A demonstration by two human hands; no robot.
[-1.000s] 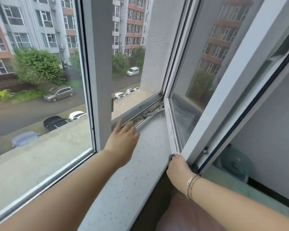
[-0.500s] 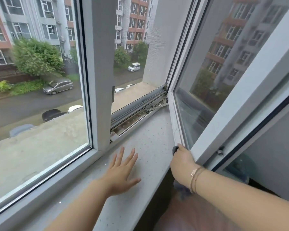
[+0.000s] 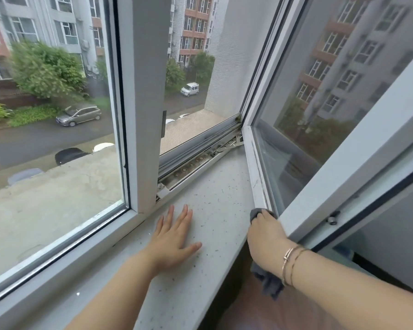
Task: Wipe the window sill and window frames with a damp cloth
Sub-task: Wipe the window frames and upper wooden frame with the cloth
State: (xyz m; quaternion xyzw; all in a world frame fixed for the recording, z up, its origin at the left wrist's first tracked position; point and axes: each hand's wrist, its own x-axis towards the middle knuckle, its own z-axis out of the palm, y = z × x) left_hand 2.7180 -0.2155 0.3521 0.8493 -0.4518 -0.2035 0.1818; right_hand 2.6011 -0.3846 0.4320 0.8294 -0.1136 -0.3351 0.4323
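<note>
speckled stone window sill, pale grey and dotted with dark grit, runs from the lower left toward an open casement. far left of the left hand, a fixed pane looks down on a wet street, a grey car parked by shrubs, and apartment blocks beyond. a white upright of the window frame stands just beyond the left hand, which lies palm-down on the sill with fingers straight and spread. past those fingertips, the bottom track of the opening shows grime and a metal hinge stay. to the right, the open sash swings inward over the sill, its glass mirroring the buildings. the right hand curls round a dark grey cloth, pressing it against the lower corner of the sash frame; a fold peeks above the fingers and the rest hangs below the wrist, which wears thin bracelets. right of that hand, a grey interior wall. no legible writing or brand marks appear.
</note>
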